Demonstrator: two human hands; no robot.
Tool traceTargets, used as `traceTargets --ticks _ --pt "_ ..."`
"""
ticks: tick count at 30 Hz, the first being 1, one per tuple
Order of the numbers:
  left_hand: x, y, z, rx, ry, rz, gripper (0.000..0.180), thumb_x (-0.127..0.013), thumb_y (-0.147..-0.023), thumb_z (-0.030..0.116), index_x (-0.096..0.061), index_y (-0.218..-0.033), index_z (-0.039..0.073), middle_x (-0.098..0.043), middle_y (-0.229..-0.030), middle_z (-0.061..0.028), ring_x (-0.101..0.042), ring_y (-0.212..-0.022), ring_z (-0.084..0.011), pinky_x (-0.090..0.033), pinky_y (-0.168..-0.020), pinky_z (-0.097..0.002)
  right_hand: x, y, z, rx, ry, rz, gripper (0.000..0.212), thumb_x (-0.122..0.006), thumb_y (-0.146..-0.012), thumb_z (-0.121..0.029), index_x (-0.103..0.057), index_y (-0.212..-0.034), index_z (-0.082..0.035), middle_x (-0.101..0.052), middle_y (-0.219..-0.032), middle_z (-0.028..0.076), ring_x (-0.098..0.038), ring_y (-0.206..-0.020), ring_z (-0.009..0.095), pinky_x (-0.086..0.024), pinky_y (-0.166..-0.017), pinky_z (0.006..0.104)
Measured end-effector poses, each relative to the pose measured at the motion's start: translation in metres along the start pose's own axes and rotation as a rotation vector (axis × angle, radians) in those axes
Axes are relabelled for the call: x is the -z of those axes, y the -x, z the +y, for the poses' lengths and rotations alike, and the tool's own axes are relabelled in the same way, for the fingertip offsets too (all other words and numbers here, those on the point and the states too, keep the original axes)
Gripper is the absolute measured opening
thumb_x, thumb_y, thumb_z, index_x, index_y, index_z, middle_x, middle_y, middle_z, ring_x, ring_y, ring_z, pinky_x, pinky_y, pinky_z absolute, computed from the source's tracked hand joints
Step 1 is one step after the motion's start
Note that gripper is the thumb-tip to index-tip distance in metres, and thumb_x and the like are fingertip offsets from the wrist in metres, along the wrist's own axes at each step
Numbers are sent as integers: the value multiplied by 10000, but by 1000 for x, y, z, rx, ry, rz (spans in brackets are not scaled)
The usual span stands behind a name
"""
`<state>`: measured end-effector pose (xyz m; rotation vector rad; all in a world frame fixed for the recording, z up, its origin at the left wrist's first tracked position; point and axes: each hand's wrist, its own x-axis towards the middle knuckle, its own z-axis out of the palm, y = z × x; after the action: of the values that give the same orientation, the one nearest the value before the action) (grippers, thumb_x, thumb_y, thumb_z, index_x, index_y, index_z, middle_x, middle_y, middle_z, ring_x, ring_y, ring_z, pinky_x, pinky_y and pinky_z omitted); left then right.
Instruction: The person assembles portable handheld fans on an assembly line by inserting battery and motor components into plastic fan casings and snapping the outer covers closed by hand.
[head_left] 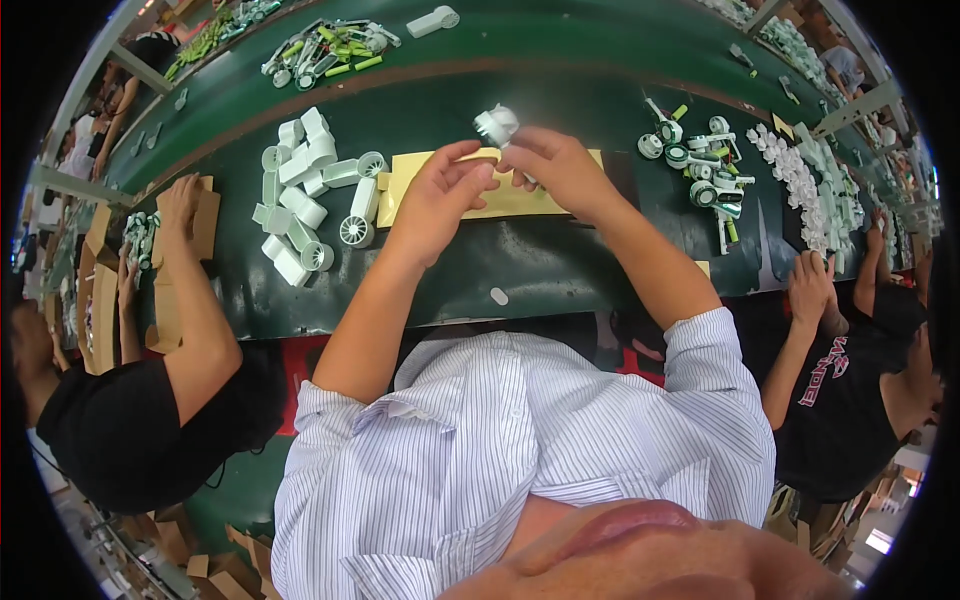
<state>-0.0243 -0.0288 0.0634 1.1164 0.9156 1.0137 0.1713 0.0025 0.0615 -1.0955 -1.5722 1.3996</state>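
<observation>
My right hand [560, 172] is closed on a small white fan part [497, 125] with a ribbed round head, held above a yellow sheet [520, 200]. Its lower portion is hidden by my fingers. Close beside it, my left hand [440, 195] has its fingers bent and apart, with nothing visible in them. To the left lies a heap of pale green fan housings [300, 205], some with slotted round ends. On the right is a cluster of white and green fan assemblies [700, 165] with bright green cylinders attached.
A green belt [560, 50] runs behind the bench, carrying a pile of fan assemblies [325, 52] and a lone pale housing [433, 21]. Clear plastic parts [795, 185] lie at far right. Co-workers flank me; the left one's arm [195, 290] reaches over a cardboard box [203, 225].
</observation>
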Motion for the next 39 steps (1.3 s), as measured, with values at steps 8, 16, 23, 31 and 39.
traceTargets --ticks 8,16,23,31,39 --pt "-4 -9 -10 -37 72 46 542 -639 -910 197 -402 -1353 -4 -637 -1111 -120 -633 -976 -179 -474 -771 -269 -1 6 7 147 161 7 298 -661 -879 -216 -627 -1099 -18 -650 -943 75 -590 -802 125 -482 -727 256" --pt "5 -18 -24 -44 56 30 437 -638 -914 178 -488 -1301 40 -648 -1068 -75 -617 -940 -141 -456 -747 -249 16 10 13 1 207 -228 424 -670 -862 -167 -546 -1241 -23 -629 -933 76 -555 -771 105 -460 -695 250" --pt "33 -20 -9 -246 -753 192 472 -672 -875 231 -513 -1278 43 -649 -1106 -92 -628 -972 -218 -506 -790 -321 28 3 17 -108 113 -142 427 -685 -852 -159 -548 -1198 49 -635 -830 90 -600 -652 120 -500 -604 261" --pt "80 46 27 -82 -1440 450 482 -707 -809 332 -600 -1153 11 -653 -1067 -185 -621 -993 -352 -491 -840 -421 53 -16 39 -62 164 236 425 -712 -834 -161 -565 -1189 19 -642 -852 65 -604 -656 111 -499 -584 252" --pt "93 55 7 136 -1529 433 502 -719 -787 325 -588 -1159 13 -643 -1044 -188 -618 -974 -356 -491 -837 -426 79 -15 50 -9 457 134 686 -679 -791 -85 -391 -1414 -85 -584 -1193 147 -598 -966 187 -490 -830 301"
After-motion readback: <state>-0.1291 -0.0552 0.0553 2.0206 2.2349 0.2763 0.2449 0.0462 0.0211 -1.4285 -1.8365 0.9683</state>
